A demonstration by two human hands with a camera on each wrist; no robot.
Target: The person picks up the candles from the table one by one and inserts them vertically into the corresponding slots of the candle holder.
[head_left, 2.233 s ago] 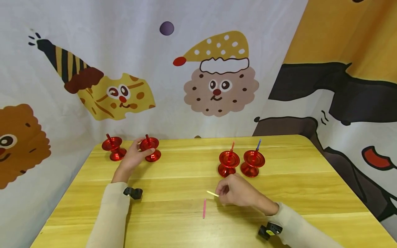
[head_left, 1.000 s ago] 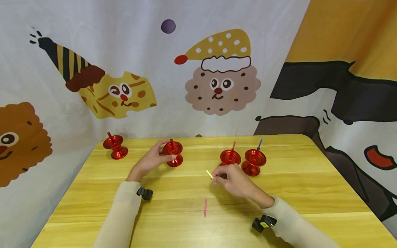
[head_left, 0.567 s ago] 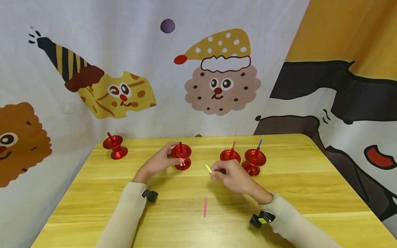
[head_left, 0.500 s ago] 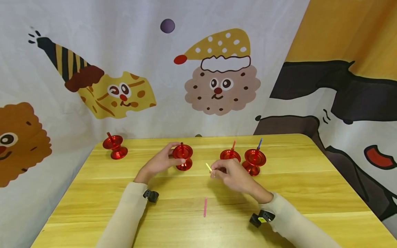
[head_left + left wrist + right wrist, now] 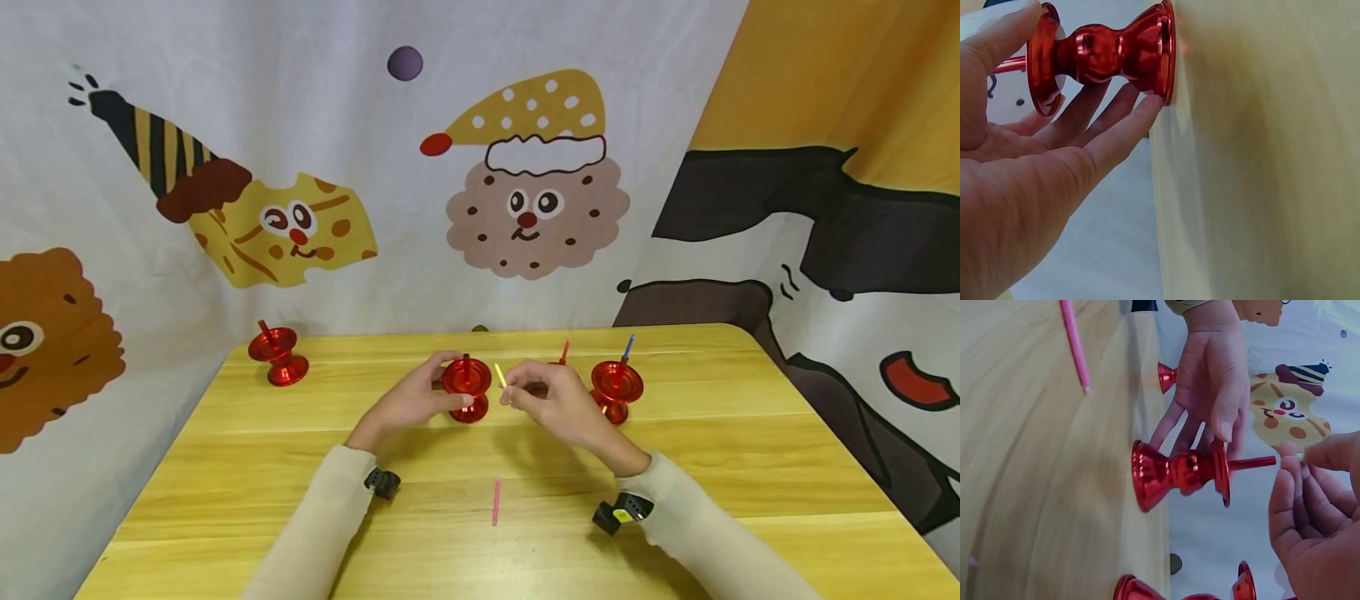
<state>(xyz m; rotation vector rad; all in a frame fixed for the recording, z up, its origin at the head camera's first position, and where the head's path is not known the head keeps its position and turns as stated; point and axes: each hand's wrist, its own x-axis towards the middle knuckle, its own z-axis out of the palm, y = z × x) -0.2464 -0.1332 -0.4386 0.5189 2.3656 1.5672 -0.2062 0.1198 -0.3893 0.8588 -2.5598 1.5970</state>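
My left hand holds a shiny red candle holder, thumb at the dish rim and fingers behind the stem. The holder stands upright, its base right at the table, and a thin red tube rises from the dish. Between thumb and fingertips my right hand pinches a small yellow candle, tilted, just right of that dish. The right wrist view has these fingertips close to the tube's end, covering most of the candle. A pink candle lies on the table in front of both hands.
At the table's back left stands another red holder without a candle. To the right, one holder carries a blue candle. Beside it, a red candle shows above a holder mostly hidden by my right hand. A cartoon-printed curtain hangs behind.
My left hand has brought the candle holder from the back left to the middle. My right hand has lifted the yellow candle up towards it, turning it more upright.
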